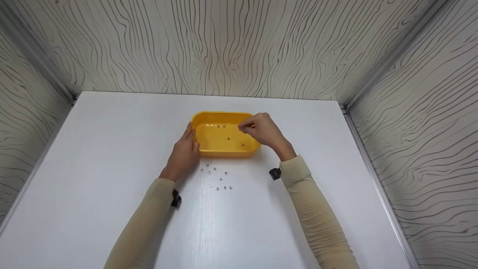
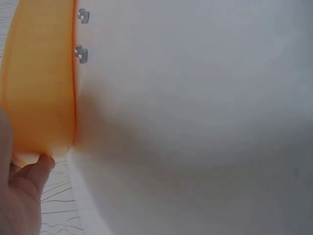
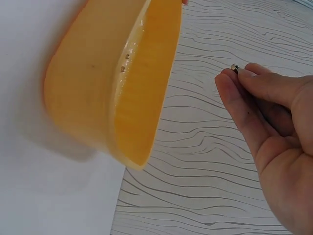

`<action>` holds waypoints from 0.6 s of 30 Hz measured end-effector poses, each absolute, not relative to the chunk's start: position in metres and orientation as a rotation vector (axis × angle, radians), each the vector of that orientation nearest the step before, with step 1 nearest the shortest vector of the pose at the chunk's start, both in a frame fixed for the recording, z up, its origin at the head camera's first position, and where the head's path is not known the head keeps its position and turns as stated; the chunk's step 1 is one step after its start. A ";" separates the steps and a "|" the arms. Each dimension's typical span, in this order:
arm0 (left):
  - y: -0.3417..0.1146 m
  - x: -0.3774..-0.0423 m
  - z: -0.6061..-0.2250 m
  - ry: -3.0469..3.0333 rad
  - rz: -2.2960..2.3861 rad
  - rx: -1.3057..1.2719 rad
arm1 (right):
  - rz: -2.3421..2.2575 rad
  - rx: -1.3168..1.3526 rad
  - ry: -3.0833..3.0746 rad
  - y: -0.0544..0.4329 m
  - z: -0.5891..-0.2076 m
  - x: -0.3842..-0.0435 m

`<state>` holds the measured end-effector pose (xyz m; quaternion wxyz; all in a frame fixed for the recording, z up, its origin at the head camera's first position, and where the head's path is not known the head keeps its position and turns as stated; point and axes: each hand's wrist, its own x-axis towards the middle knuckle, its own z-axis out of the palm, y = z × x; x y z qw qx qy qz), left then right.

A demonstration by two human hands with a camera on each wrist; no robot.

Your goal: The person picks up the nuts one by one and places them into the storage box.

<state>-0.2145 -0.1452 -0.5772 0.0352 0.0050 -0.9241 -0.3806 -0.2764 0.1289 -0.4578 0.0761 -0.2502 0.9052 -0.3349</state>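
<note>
Nut (image 3: 234, 67), small metal one, is pinched between thumb and fingertips of the right hand (image 3: 274, 127), which are pretty much together on it. From the head cam it's up around 2 o'clock from the middle of the yellow tub (image 1: 213, 140). Left hand (image 1: 183, 153) has hold of that tub at about 8 to 9 o'clock. Four loose nuts (image 1: 228, 138) are scattered on the tub floor, and ten more nuts (image 1: 220, 179) sit on the white table (image 1: 112, 149) toward 6 o'clock, just outside the near wall. Patterned panel (image 1: 231, 48) stands at 12.
</note>
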 end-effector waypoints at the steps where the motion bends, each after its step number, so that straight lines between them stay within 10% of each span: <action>1: -0.145 -0.215 -0.577 -2.842 -1.163 0.014 | -0.999 -0.737 2.711 0.129 -0.460 -0.279; 18: -0.145 -0.214 -0.577 -2.834 -1.176 0.002 | -1.104 -0.515 2.637 0.139 -0.486 -0.303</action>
